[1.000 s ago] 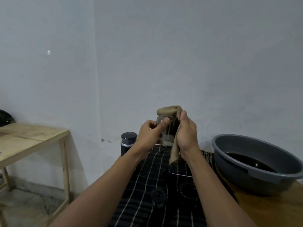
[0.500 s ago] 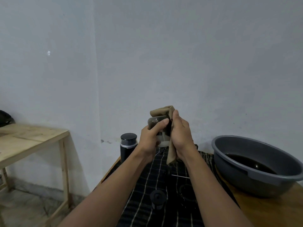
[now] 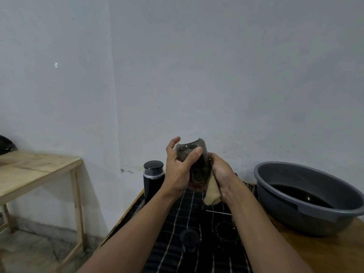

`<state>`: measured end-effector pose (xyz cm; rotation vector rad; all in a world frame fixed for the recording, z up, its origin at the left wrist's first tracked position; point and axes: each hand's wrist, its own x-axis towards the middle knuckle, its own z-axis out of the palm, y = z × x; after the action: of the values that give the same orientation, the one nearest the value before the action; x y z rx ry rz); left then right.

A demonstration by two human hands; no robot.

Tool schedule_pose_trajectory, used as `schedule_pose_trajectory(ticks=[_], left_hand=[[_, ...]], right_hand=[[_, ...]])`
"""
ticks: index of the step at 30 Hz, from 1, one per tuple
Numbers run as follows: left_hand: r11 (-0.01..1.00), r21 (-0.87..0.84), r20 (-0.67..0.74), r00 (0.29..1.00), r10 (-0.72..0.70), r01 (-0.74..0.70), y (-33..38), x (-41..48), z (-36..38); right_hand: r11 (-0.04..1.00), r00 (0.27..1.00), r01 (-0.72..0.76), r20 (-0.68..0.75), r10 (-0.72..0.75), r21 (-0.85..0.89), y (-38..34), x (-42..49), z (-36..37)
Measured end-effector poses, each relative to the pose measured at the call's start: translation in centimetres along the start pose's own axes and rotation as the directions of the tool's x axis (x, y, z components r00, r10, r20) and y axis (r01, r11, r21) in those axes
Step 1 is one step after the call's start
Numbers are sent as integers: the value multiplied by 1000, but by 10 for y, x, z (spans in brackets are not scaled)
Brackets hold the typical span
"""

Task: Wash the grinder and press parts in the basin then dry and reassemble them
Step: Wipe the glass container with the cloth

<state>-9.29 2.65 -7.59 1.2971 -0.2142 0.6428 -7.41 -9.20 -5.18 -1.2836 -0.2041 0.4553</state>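
My left hand (image 3: 178, 170) grips a smoky clear plastic chamber (image 3: 192, 154), held bottom-up above the table. My right hand (image 3: 221, 174) pushes a beige cloth (image 3: 211, 194) into its lower opening; the cloth shows through the wall. On the black striped towel (image 3: 173, 245) lie a small black filter part (image 3: 189, 240), a dark ring part (image 3: 226, 232) and a thin metal rod (image 3: 218, 212). A black grinder (image 3: 153, 179) stands upright at the towel's back left. The grey basin (image 3: 285, 194) of dark water sits at the right.
The wooden table (image 3: 315, 251) carries the towel and basin and stands against a grey wall. A second light wooden table (image 3: 29, 172) stands to the left, with bare floor between the two.
The cloth was draped over the chamber's top; now it is stuffed inside from below and hangs under my right hand. My right hand moved down; the chamber's closed end is bare.
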Motion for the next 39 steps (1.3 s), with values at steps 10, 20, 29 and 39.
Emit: schedule_pose_trajectory(ticks=[10,20,29,39], left_hand=[[984,-20,-248,952,-179,180,-10,4,7],[983,158,-155,985,-72,97,-6,-1,5],[590,800,-3,982,187,-110,2,1,-11],[284,896,269,926,266,-342,8,-19,-4]], right_hand=[[932,990,120,26,-137,341,20,-2,21],[909,970,187,-217,-110,373,25,-11,16],[542,624,655,-28,-781,-526,11,-29,-5],[880,981,185,27,-193,-438,-31,-4,-7]])
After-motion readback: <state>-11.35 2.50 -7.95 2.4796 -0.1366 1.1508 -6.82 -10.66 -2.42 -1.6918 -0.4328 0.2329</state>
